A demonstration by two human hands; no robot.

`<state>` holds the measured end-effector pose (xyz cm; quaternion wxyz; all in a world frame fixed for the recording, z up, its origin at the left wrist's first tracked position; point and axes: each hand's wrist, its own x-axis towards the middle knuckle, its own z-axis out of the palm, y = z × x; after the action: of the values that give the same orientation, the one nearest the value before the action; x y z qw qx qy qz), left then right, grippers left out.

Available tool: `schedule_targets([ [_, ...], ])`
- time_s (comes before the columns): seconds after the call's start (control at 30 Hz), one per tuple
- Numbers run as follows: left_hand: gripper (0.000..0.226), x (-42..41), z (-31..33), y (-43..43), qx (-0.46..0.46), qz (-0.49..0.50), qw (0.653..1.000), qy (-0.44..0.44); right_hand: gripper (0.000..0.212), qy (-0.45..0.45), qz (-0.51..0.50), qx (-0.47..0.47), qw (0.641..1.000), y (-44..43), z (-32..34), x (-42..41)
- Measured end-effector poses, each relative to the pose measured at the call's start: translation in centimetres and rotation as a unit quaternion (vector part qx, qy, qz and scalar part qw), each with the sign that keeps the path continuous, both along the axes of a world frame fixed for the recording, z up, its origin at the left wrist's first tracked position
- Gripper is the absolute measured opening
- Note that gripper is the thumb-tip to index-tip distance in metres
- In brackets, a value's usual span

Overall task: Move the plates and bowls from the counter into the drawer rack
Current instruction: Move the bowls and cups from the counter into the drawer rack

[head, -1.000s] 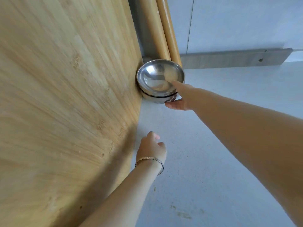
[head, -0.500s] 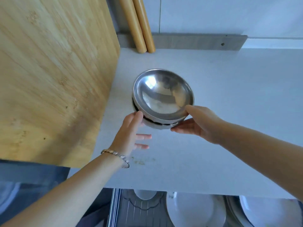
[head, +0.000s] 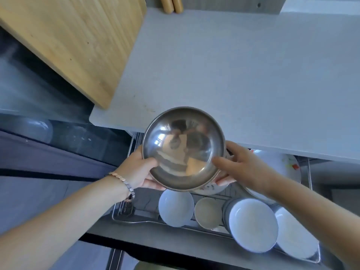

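A stack of steel bowls [head: 183,147] hangs in the air over the open drawer rack [head: 136,217], just past the counter's front edge. My left hand [head: 140,172] grips the stack's left rim, thumb on top and fingers under it. My right hand [head: 241,168] grips the right side, thumb over the rim. Under the top steel bowl the edge of a patterned white bowl [head: 212,188] shows. The rack holds white bowls [head: 176,207] [head: 253,224], a beige bowl [head: 208,212] and a white plate [head: 280,166] at the right.
The grey counter [head: 233,75] stretches behind the bowls. A large wooden board [head: 78,39] leans at the left, and two wooden rolling pins [head: 172,3] stand at the back wall. A dark glass surface [head: 58,133] lies to the left of the drawer.
The bowl stack has come off the counter and moved toward me, out over the open drawer. My left hand has closed on its left rim; both hands now carry it.
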<state>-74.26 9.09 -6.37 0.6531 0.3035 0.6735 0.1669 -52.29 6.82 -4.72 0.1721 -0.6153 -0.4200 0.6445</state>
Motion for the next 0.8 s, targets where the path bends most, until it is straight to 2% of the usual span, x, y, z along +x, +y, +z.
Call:
schedule_targets([
  [0.07, 0.033, -1.2, -0.9, -1.5, -0.016, 0.003, 1.0, 0.025, 0.031, 0.03, -0.001, -0.049, 0.998, -1.7, -1.3, -0.9],
  [0.13, 0.032, -2.9, -2.2, -2.3, -0.027, -0.003, 0.998, 0.057, 0.04, 0.02, -0.009, -0.085, 0.996, -3.1, -3.5, -1.9],
  [0.23, 0.034, -5.8, -4.6, -2.7, -0.049, 0.007, 0.994, 0.095, 0.045, -0.142, 0.07, -0.052, 0.986, -4.7, -9.1, -3.1],
  [0.3, 0.037, -7.7, -6.8, -2.4, -0.073, 0.016, 0.991, 0.107, 0.043, -0.235, 0.139, -0.026, 0.962, -5.2, -12.3, -4.5],
  [0.4, 0.044, -10.5, -10.4, -1.2, -0.101, 0.003, 0.987, 0.123, 0.044, -0.304, 0.232, 0.002, 0.924, -4.6, -17.1, -7.2],
  [0.5, 0.05, -12.7, -13.6, 0.2, -0.116, -0.021, 0.983, 0.139, 0.042, -0.385, 0.339, 0.031, 0.858, -2.5, -21.0, -10.1],
  [0.57, 0.052, -13.7, -15.5, 0.8, -0.126, -0.018, 0.984, 0.124, 0.045, -0.407, 0.397, 0.056, 0.821, -1.6, -23.4, -11.8],
  [0.63, 0.052, -14.3, -17.0, 1.3, -0.131, -0.022, 0.985, 0.108, 0.048, -0.403, 0.435, 0.075, 0.802, -1.1, -25.9, -13.0],
  [0.8, 0.041, -14.3, -18.8, 2.3, -0.113, -0.007, 0.991, 0.074, 0.048, -0.401, 0.488, -0.003, 0.775, -0.2, -29.5, -14.2],
])
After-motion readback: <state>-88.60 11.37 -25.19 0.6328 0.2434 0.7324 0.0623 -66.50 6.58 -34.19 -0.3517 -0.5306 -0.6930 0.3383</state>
